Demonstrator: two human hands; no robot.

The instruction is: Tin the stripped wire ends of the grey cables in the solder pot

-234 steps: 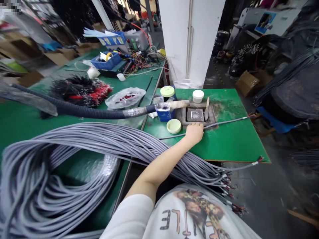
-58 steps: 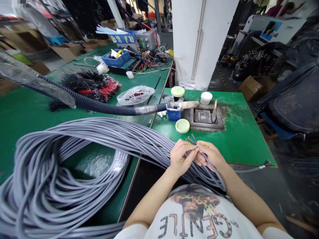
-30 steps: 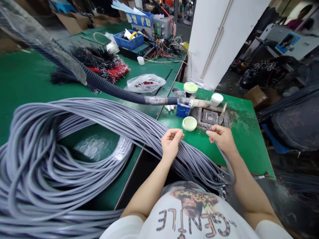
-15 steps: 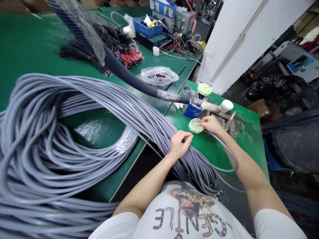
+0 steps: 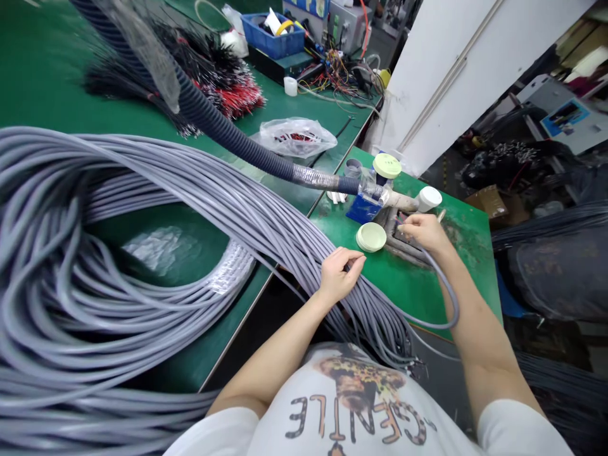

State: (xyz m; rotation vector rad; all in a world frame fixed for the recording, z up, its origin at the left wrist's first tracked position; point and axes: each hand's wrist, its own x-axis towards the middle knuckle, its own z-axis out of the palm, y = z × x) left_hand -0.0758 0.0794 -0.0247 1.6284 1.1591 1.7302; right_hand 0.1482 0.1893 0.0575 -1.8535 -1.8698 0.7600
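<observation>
My right hand (image 5: 425, 231) pinches the end of a grey cable (image 5: 449, 285), whose thin inner wires stick out past the fingertips. It hovers over a dark, stained square frame (image 5: 412, 250) on the green bench. From there the cable loops down past my wrist to the cable bundle (image 5: 266, 218). My left hand (image 5: 341, 272) lies over that bundle, thumb and fingers drawn together; what they grip is hidden. Just left of the frame stands a small round pale-yellow dish (image 5: 371, 237).
A ribbed dark hose (image 5: 237, 136) crosses above the bundle to a nozzle beside a white cup (image 5: 429, 198). A blue box (image 5: 363, 208) and a yellow-lidded jar (image 5: 387, 166) stand behind the dish. Farther back are a plastic bag (image 5: 297, 138), black and red wires (image 5: 228, 88) and a blue bin (image 5: 273, 38).
My right hand has moved right with the cable end, from over the pale-yellow dish to above the dark frame. My left hand stays on the bundle. The view has shifted slightly.
</observation>
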